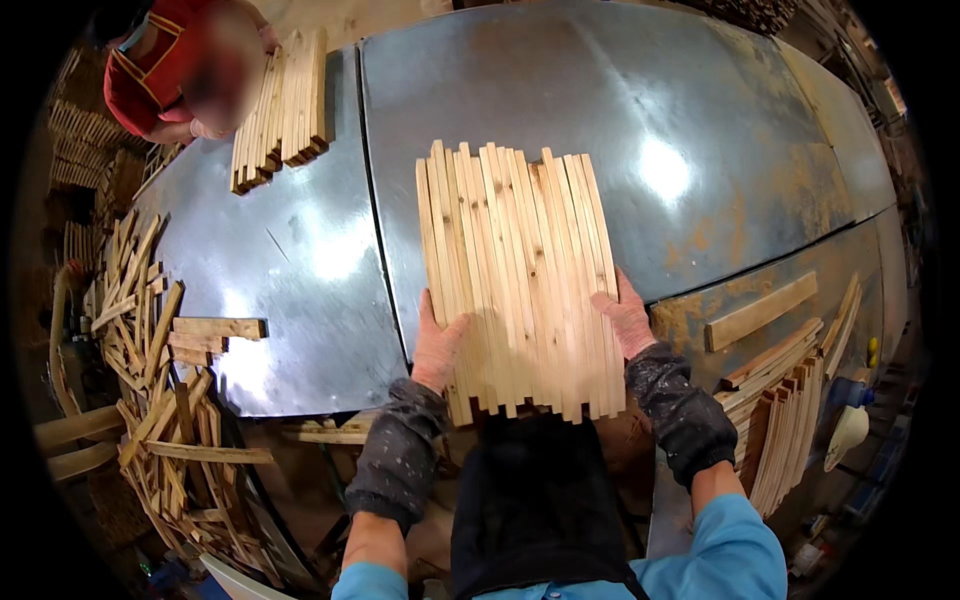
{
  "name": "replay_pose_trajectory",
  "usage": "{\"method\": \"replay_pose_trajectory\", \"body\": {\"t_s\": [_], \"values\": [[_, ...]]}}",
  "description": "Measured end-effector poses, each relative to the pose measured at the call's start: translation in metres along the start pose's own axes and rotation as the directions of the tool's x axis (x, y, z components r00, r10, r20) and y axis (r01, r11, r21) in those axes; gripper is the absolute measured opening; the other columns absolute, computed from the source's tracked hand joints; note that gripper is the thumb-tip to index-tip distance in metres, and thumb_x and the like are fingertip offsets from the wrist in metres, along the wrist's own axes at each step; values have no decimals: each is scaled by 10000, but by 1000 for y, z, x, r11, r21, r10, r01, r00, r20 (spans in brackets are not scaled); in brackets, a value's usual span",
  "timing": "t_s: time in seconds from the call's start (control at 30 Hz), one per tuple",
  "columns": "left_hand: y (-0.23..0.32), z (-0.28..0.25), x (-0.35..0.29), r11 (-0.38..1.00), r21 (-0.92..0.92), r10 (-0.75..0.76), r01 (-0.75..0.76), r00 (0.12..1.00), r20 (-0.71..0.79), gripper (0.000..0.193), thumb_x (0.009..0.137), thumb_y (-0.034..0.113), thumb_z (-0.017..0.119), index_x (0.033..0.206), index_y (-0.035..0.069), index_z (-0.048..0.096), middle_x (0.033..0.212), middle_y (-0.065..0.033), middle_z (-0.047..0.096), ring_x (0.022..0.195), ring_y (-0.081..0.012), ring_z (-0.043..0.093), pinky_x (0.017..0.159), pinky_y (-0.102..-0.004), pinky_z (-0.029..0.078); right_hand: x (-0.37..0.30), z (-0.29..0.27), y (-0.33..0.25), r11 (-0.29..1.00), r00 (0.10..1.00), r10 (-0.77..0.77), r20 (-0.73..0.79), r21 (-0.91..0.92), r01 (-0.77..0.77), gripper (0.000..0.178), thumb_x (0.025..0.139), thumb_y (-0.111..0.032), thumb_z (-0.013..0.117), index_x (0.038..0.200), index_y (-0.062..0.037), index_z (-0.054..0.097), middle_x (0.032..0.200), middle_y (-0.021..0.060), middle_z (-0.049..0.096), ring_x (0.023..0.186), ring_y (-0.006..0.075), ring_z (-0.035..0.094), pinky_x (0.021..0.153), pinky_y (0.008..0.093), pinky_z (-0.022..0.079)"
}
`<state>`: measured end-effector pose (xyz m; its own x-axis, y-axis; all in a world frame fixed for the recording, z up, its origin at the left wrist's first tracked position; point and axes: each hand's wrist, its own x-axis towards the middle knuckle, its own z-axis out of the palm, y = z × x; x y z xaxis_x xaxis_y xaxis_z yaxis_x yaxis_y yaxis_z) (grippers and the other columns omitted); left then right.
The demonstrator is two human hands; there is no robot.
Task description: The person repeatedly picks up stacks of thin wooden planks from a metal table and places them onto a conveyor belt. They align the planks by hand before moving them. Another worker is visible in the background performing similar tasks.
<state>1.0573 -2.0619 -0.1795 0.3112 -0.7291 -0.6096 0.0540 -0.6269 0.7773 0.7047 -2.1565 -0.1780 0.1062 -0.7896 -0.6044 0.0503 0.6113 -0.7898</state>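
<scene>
A row of narrow pale wooden strips (525, 270) lies side by side over the near edge of the metal table, their far ends uneven. My left hand (437, 340) presses against the row's left side, its thumb on top of the wood. On the opposite side, my right hand (626, 315) grips the outermost strips, thumb over the top and fingers along the edge. Between them the strips are squeezed together. The undersides of the strips and the fingertips below them are hidden. Dark speckled sleeve covers wrap both my forearms.
The grey metal tabletop (520, 70) has a seam on its left. A person in red (150, 70) stands at the far left beside more wooden strips (290, 110). Loose offcuts (190, 450) heap up at the left. Stacked strips (785, 430) and a single board (762, 312) lie at the right.
</scene>
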Motion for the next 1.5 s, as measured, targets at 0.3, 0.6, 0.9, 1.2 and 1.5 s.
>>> {"method": "replay_pose_trajectory", "body": {"t_s": [0.3, 0.6, 0.9, 1.2, 1.5], "values": [[10, 8, -65, 915, -347, -165, 204, 976, 140, 1036, 840, 74, 879, 1683, 49, 277, 1460, -208, 590, 1297, -332, 644, 1125, -478, 556, -42, -16, -31, 971, 972, 227, 62, -88, -221, 817, 926, -28, 810, 1636, -23, 405, 1423, 133, 647, 1260, 229, 651, 1124, 369, 533], [11, 16, -227, 862, -506, -60, 23, 997, -56, 1029, 798, 82, 894, 1665, 25, 342, 1496, -123, 576, 1348, -262, 582, 1182, -421, 483, -122, -29, -52, 959, 950, 203, 239, -243, -143, 748, 888, -21, 782, 1576, -13, 488, 1421, 102, 661, 1262, 225, 659, 1122, 383, 530], [-46, -15, -385, 631, -613, 128, -475, 844, -522, 1002, 830, 55, 904, 1676, 93, 368, 1559, -67, 545, 1447, -216, 498, 1229, -406, 405, -170, 83, -65, 983, 701, 97, 707, -176, 42, 701, 874, 29, 715, 1539, -5, 496, 1381, 148, 672, 1224, 282, 692, 1077, 425, 568], [-156, -48, -555, 541, -473, -40, -695, 541, -840, 1048, 909, 89, 865, 1742, 125, 229, 1551, -114, 558, 1404, -238, 571, 1209, -421, 462, -315, 246, -27, 935, 160, 156, 975, -198, 294, 778, 863, -12, 770, 1573, -12, 452, 1399, 155, 668, 1225, 309, 698, 1090, 442, 571], [-339, -75, -837, 480, -452, -223, -752, 393, -892, 800, 949, 37, 767, 1652, 50, 386, 1412, -146, 649, 1247, -248, 655, 1095, -414, 558, -584, 315, 154, 836, -165, 420, 893, -309, 454, 700, 838, 31, 760, 1496, 17, 522, 1317, 121, 707, 1155, 250, 701, 1041, 392, 568]]}}
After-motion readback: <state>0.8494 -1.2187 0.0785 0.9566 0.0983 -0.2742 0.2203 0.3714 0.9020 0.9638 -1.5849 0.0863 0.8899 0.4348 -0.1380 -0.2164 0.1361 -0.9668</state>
